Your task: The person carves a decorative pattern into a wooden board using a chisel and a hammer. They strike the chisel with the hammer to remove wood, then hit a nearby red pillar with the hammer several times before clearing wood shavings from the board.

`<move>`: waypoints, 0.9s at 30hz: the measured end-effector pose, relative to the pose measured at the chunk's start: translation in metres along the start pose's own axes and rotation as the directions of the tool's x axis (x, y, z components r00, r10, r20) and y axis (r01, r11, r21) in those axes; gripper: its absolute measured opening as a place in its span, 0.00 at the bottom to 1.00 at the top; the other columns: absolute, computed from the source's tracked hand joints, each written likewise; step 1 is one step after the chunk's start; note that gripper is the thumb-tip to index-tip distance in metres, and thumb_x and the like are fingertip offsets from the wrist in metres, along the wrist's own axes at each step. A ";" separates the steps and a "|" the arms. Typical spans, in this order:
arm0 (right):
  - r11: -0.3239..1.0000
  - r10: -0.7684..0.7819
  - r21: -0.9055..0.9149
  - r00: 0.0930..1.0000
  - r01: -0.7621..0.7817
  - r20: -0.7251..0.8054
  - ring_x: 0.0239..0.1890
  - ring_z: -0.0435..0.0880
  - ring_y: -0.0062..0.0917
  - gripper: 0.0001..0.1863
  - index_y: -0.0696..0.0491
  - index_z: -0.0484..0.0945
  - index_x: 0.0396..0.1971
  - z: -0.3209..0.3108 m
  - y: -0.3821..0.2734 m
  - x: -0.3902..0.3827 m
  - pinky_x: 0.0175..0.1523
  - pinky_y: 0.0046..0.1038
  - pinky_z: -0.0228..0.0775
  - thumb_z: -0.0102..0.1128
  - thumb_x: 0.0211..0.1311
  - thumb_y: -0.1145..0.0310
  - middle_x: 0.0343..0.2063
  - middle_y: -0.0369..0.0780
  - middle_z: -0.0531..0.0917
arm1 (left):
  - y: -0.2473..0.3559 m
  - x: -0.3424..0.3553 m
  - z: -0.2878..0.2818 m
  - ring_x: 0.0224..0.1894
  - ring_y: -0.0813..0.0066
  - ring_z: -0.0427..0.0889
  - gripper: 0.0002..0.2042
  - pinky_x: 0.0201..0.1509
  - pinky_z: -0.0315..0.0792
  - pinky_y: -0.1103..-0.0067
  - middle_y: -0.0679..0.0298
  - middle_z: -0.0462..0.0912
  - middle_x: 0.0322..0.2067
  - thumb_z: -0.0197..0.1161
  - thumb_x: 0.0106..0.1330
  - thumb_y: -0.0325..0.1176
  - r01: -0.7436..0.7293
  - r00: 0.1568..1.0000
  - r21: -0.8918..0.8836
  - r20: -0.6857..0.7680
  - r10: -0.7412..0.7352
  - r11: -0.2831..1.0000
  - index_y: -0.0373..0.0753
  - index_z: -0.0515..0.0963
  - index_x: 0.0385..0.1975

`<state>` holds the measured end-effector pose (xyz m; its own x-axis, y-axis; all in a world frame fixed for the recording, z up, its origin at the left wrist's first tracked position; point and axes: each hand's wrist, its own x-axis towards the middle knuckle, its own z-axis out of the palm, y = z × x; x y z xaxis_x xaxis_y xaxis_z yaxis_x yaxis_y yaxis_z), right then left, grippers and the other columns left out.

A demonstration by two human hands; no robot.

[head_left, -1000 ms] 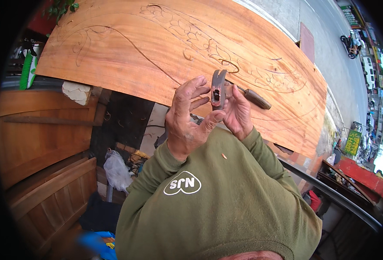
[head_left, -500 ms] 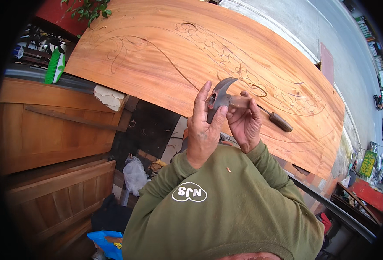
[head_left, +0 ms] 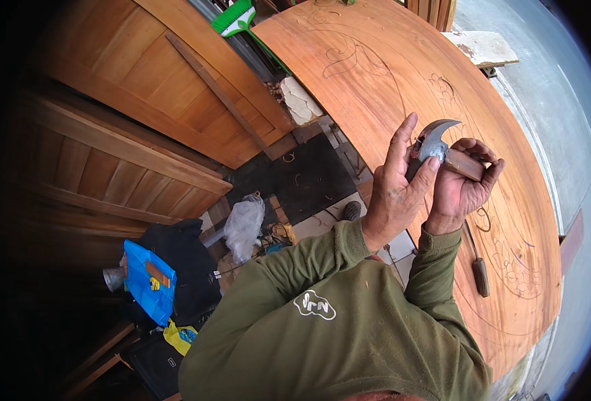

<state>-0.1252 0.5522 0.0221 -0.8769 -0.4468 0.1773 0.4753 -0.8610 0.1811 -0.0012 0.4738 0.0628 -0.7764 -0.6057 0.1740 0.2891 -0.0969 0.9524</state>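
Above the tabletop-like wooden panel [head_left: 362, 100], my left hand [head_left: 399, 190] holds the dark curved claw hammer head [head_left: 434, 139], thumb pressed on its lower part and index finger raised along its side. My right hand [head_left: 459, 194] supports the short wooden hammer handle [head_left: 467, 165] from underneath with curled fingers, to the right of the head. Pencilled or carved scrolls and flowers cover the panel. Below my right hand a slim tool with a dark wooden handle [head_left: 480, 277] lies on it, beside a curved loop [head_left: 484, 219] that I cannot make out.
Wooden door panels [head_left: 128, 154] lean at the left, near a green broom [head_left: 234, 18] and a broken white slab [head_left: 299, 100]. A clear plastic bag [head_left: 242, 230], a blue bag [head_left: 145, 277] and black matting [head_left: 295, 177] are below. A road [head_left: 522, 47] runs along the right.
My view has swung left, bringing more of the door panels in. The hammer head has turned from upright to claw pointing right, with the handle now showing more plainly between my hands.
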 end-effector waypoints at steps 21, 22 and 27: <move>0.986 -0.082 0.156 0.991 0.064 0.110 0.17 0.64 0.19 0.24 0.42 0.62 0.11 -0.036 0.299 0.197 0.34 0.27 0.64 0.60 0.68 0.66 0.11 0.26 0.63 | 0.024 0.174 -0.316 0.78 0.45 0.66 0.43 0.79 0.63 0.60 0.32 0.61 0.75 0.58 0.83 0.45 0.007 0.993 -0.249 0.118 0.023 0.969 0.35 0.37 0.84; 0.985 -0.113 0.142 0.990 0.101 0.080 0.17 0.64 0.18 0.24 0.42 0.62 0.12 -0.037 0.311 0.208 0.33 0.27 0.64 0.60 0.67 0.67 0.11 0.26 0.63 | 0.022 0.185 -0.332 0.78 0.46 0.66 0.43 0.79 0.63 0.60 0.32 0.62 0.75 0.58 0.84 0.45 0.013 0.995 -0.220 0.102 0.010 0.975 0.35 0.37 0.84; 0.974 -0.210 0.113 0.973 0.198 0.099 0.17 0.64 0.18 0.23 0.41 0.62 0.12 -0.045 0.367 0.271 0.32 0.27 0.64 0.61 0.66 0.65 0.11 0.25 0.63 | 0.012 0.231 -0.430 0.75 0.47 0.71 0.39 0.78 0.66 0.57 0.41 0.69 0.73 0.53 0.84 0.47 -0.060 0.995 0.021 -0.073 0.061 0.998 0.38 0.41 0.84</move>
<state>-0.1920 0.1040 0.0929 -0.9455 -0.2298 0.2307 0.2969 -0.8994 0.3208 0.0636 -0.0069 0.0073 -0.7142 -0.6667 0.2131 0.3228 -0.0436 0.9455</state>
